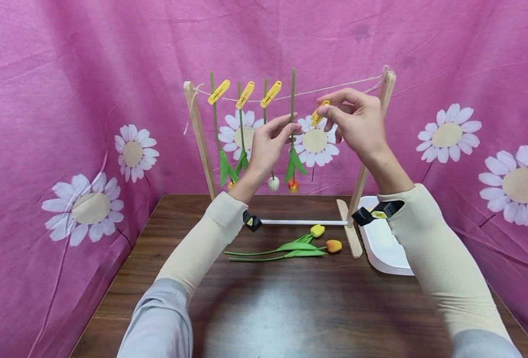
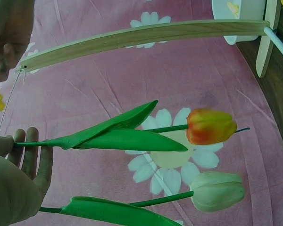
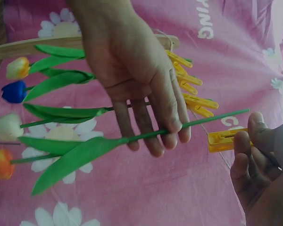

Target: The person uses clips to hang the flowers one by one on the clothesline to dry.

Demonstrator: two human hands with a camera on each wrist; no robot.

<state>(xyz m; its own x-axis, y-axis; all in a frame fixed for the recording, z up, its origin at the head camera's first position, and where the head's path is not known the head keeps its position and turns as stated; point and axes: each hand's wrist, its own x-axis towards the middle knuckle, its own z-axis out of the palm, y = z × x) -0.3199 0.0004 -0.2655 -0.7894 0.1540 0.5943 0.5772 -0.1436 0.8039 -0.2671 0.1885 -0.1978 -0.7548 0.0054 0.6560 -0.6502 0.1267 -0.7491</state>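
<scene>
Hanging bloom-down near thin beige twine [image 1: 335, 87], an orange-yellow artificial tulip [image 1: 293, 185] is pinched by the left hand [image 1: 268, 144]; the right hand [image 1: 360, 122] pinches a yellow plastic clothespin [image 1: 316, 118]. In head view, the left hand partly blocks three clipped artificial tulips [image 1: 273, 184].

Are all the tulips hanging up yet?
Not yet. Done: three tulips hang from the string, clipped by yellow clothespins. In hand: the left hand holds an orange tulip by its stem; the right hand pinches another clothespin, not yet clipped on. Probably left to hang: two tulips lying on the table.
</scene>
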